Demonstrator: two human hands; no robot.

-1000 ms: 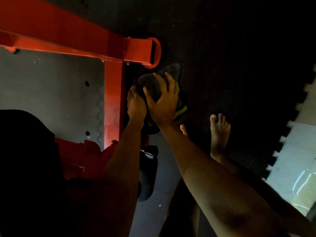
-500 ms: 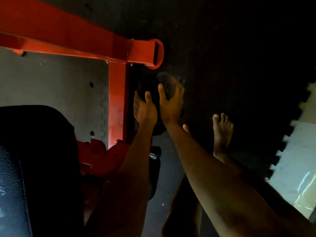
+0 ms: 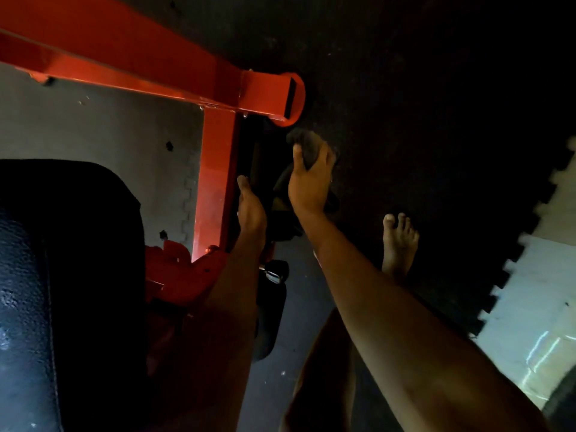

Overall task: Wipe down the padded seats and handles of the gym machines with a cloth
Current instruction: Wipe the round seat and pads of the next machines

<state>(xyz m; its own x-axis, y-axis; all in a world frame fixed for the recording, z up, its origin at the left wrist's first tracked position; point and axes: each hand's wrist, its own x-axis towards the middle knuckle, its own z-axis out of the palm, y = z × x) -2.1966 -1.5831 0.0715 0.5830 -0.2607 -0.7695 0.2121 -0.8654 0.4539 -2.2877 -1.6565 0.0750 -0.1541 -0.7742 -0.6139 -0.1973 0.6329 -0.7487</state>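
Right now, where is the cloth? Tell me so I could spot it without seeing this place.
Find the big orange frame crossing the top left and follow it to its rounded end. Just below that end, the right hand grips the cloth. It is the dark grey fuzzy bundle poking past the fingers, paler than the black floor.

Gym floor mats bearing a red steel machine frame (image 3: pixel 215 169)

A black rubber puzzle-edged mat (image 3: pixel 405 88) spreads right of the frame and a grey foam mat (image 3: pixel 109 129) lies left of it. A bare foot (image 3: pixel 399 241) stands lower right, with glossy pale tile (image 3: pixel 530 307) farther right.
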